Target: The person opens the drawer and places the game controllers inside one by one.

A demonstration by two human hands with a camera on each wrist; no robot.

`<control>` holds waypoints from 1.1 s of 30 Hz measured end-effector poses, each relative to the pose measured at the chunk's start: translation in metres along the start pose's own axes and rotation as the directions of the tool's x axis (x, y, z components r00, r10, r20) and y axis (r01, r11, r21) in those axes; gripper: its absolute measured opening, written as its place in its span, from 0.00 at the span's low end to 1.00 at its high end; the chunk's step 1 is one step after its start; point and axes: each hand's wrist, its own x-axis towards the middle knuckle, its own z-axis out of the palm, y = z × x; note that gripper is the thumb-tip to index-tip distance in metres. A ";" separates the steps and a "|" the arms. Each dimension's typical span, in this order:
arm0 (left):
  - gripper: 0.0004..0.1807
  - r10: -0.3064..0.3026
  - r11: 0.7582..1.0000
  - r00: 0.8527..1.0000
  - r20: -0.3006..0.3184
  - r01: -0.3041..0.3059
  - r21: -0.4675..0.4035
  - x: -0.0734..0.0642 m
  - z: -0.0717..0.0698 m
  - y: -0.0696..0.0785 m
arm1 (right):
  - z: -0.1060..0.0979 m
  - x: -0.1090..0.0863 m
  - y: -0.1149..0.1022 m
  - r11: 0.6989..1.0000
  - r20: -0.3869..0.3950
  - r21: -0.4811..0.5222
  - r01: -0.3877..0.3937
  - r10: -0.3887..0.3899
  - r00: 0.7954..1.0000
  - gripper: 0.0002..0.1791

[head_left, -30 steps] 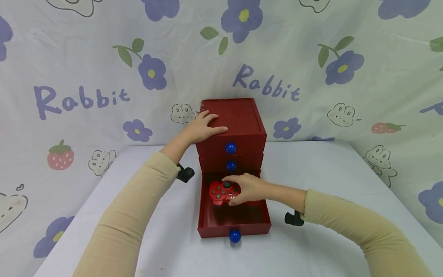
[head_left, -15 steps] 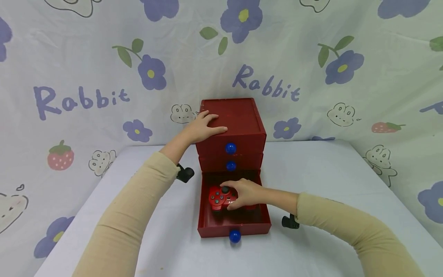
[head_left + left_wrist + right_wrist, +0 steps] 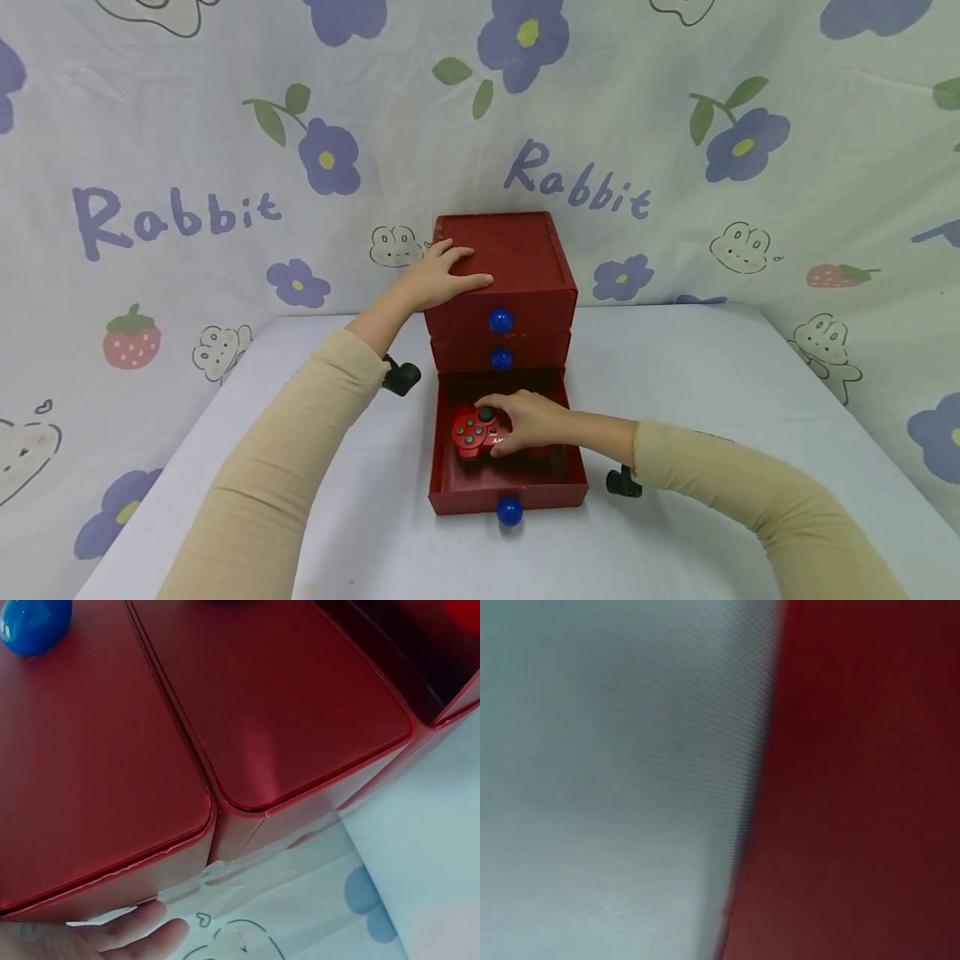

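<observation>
A red game controller (image 3: 469,433) lies inside the pulled-out bottom drawer (image 3: 468,502) of a dark red cabinet (image 3: 517,250). My right hand (image 3: 536,422) grips the controller's right half, thumb at its near edge and fingers over the far edge, so that half is hidden. On the cabinet's top, at its left edge, rests my left hand (image 3: 437,279) with fingers spread. The left wrist view shows some of its fingers (image 3: 146,930) along the cabinet's side. Only the red drawer wall (image 3: 855,810) and white tabletop fill the blurred right wrist view; the hand is out of it.
Two upper drawers are closed, each with a blue round knob (image 3: 500,321); another blue knob (image 3: 509,512) is on the open drawer's front. The cabinet stands on a white table (image 3: 660,358) against a patterned cloth (image 3: 405,108).
My right hand and the controller have shifted slightly toward the drawer's front and a little left. The left hand has stayed on the cabinet top.
</observation>
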 end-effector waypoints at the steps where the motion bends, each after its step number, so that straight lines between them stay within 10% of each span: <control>1: 0.41 0.000 1.000 1.000 0.000 0.000 0.000 0.000 0.000 0.000 | 0.001 0.001 0.000 1.000 0.003 0.011 -0.014 0.014 1.000 0.36; 23: 0.41 0.002 1.000 1.000 -0.003 -0.002 0.001 0.002 0.001 -0.002 | 0.005 0.001 0.006 0.997 -0.012 0.066 -0.035 0.036 0.999 0.36; 33: 0.41 -0.003 1.000 1.000 0.000 0.003 -0.009 0.001 0.001 -0.002 | -0.027 -0.016 -0.012 0.975 -0.197 0.189 0.119 -0.081 0.977 0.31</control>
